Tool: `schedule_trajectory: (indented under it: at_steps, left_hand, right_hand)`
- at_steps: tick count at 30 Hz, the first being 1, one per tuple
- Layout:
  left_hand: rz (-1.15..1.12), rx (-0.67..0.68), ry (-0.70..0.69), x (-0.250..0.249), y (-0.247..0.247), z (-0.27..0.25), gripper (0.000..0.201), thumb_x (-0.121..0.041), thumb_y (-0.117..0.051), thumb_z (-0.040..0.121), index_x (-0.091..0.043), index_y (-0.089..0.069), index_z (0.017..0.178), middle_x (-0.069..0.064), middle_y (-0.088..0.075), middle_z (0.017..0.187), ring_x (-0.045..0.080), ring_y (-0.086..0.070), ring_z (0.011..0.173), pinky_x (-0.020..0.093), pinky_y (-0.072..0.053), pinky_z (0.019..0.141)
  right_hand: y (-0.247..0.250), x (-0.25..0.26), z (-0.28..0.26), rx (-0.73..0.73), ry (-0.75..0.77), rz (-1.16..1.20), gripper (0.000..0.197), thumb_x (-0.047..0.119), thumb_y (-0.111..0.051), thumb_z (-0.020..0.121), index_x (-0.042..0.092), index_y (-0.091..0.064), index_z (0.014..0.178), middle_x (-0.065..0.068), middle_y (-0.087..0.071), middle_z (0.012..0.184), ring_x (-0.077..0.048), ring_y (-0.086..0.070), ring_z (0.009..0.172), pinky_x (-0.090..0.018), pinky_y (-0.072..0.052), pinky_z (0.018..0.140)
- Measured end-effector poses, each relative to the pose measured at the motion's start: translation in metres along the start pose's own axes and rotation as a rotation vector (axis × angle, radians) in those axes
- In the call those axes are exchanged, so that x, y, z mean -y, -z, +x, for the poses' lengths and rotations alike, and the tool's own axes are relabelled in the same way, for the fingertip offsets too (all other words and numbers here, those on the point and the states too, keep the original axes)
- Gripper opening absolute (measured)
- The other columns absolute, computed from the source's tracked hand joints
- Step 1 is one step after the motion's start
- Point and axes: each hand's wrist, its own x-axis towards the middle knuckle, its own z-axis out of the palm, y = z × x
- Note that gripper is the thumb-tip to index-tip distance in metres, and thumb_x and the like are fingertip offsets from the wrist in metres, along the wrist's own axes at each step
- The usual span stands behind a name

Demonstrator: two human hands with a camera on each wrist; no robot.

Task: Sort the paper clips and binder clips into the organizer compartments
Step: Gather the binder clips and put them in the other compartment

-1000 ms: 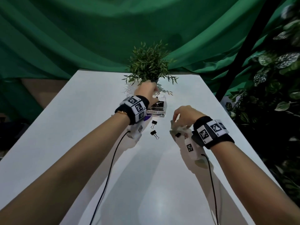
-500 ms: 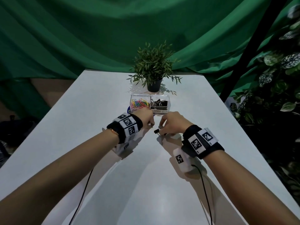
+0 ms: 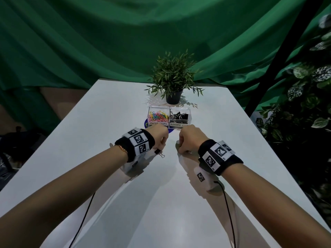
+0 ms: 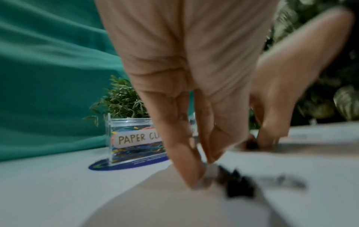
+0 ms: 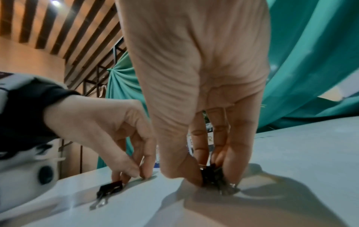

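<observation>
A clear two-part organizer (image 3: 169, 107) stands mid-table; colourful paper clips (image 3: 158, 116) fill its left part and black binder clips (image 3: 179, 116) its right. Just in front of it both hands reach down to the white table (image 3: 161, 203). My left hand (image 3: 160, 149) pinches the end of a black binder clip (image 3: 159, 152) that lies flat, wire handles toward me. In the right wrist view my right hand (image 5: 211, 175) grips another black binder clip (image 5: 210, 172) between thumb and fingers, touching the table. In the left wrist view the "PAPER CLIPS" label (image 4: 137, 138) shows.
A small potted plant (image 3: 172, 83) stands right behind the organizer, which sits on a blue disc (image 3: 146, 123). Two thin black cables (image 3: 84, 217) trail from my wrists toward the near edge. Leafy plants (image 3: 304, 108) and a black pole line the right side.
My left hand came back from over the organizer down to a loose binder clip. My right hand shifted left and nearer onto another clip. Both now sit close together on the table.
</observation>
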Motion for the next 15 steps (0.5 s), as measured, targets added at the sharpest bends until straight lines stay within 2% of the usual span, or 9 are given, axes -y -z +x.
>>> schedule_trajectory:
  at_steps: [4,6,8,11,13,15]
  left_hand:
    - [-0.2,0.002,0.004,0.005,0.004,-0.007,0.021,-0.02,-0.069,0.083,-0.008,-0.073,0.1,0.006,-0.075,0.097,0.011,-0.059,0.066,0.024,-0.05,0.073]
    - [-0.28,0.096,-0.008,0.01,0.003,-0.012,0.037,-0.029,-0.079,0.074,-0.013,-0.069,0.106,0.003,-0.073,0.097,0.013,-0.061,0.071,0.03,-0.055,0.075]
    - [-0.271,0.212,-0.025,0.012,0.0,-0.016,0.046,-0.029,-0.085,0.065,-0.016,-0.068,0.105,0.004,-0.072,0.096,0.014,-0.063,0.075,0.032,-0.057,0.074]
    - [-0.277,0.185,-0.015,0.01,-0.005,-0.019,0.031,-0.018,-0.082,0.071,-0.007,-0.07,0.098,0.011,-0.074,0.093,0.01,-0.06,0.064,0.023,-0.054,0.067]
    - [-0.246,0.154,0.005,0.005,-0.007,-0.02,0.023,-0.017,-0.079,0.075,-0.002,-0.072,0.091,0.012,-0.075,0.089,0.008,-0.059,0.057,0.018,-0.05,0.061]
    - [-0.208,0.163,0.015,0.0,-0.008,-0.02,0.021,-0.016,-0.078,0.074,-0.002,-0.074,0.088,0.011,-0.076,0.085,0.013,-0.062,0.061,0.021,-0.052,0.061]
  right_hand:
    - [0.001,-0.015,0.0,-0.02,-0.011,0.065,0.024,0.024,-0.085,0.059,0.011,-0.075,0.077,-0.006,-0.073,0.087,-0.02,-0.065,0.081,-0.029,-0.053,0.068]
    - [0.01,-0.02,0.001,-0.03,-0.009,0.114,0.016,0.019,-0.08,0.065,0.011,-0.075,0.079,-0.006,-0.074,0.086,-0.018,-0.064,0.079,-0.029,-0.054,0.072]
    - [0.025,-0.023,0.005,-0.07,-0.024,0.216,0.011,0.014,-0.08,0.067,0.01,-0.074,0.076,-0.007,-0.073,0.081,-0.018,-0.066,0.073,-0.029,-0.057,0.072]
    - [0.047,-0.024,0.013,-0.19,-0.029,0.347,0.009,0.011,-0.08,0.066,0.013,-0.071,0.068,-0.006,-0.07,0.071,-0.018,-0.065,0.065,-0.024,-0.055,0.063]
    - [0.053,-0.023,0.017,-0.256,-0.026,0.37,0.011,0.012,-0.079,0.065,0.017,-0.069,0.065,-0.003,-0.066,0.067,-0.016,-0.062,0.066,-0.027,-0.054,0.065]
    - [0.055,-0.023,0.02,-0.314,-0.031,0.398,0.01,0.012,-0.079,0.065,0.016,-0.069,0.067,0.0,-0.063,0.063,-0.016,-0.059,0.067,-0.027,-0.052,0.066]
